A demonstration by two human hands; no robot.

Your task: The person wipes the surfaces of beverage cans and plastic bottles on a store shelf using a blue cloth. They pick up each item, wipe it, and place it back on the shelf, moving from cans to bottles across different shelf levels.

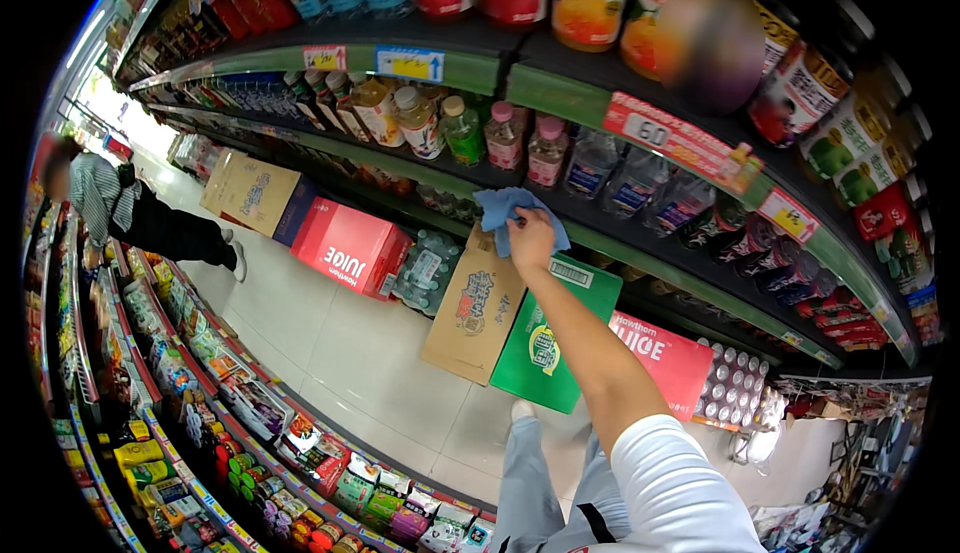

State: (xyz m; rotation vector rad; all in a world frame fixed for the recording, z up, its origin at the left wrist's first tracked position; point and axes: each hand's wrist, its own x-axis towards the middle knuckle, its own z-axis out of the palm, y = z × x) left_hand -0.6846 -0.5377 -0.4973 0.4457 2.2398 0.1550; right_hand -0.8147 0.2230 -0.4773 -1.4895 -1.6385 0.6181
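My right hand (531, 238) holds a blue cloth (496, 204) against the green front edge of a shelf (581, 227), below a row of drink bottles. The fingers are pressed into the bunched cloth. Just above it stand small bottles with pink caps (504, 137) and clear bottles with blue labels (590, 164). Beneath my forearm are a brown cardboard carton (474, 313) and a green carton (536, 343), side by side along the shelf's foot. My left hand is out of view.
A red juice carton (349, 245) and shrink-wrapped bottles (427, 268) stand on the floor to the left. Another juice carton (667, 362) and packed cans (731, 384) are at right. A person (127, 200) stands in the aisle at far left, near stocked shelves (300, 470).
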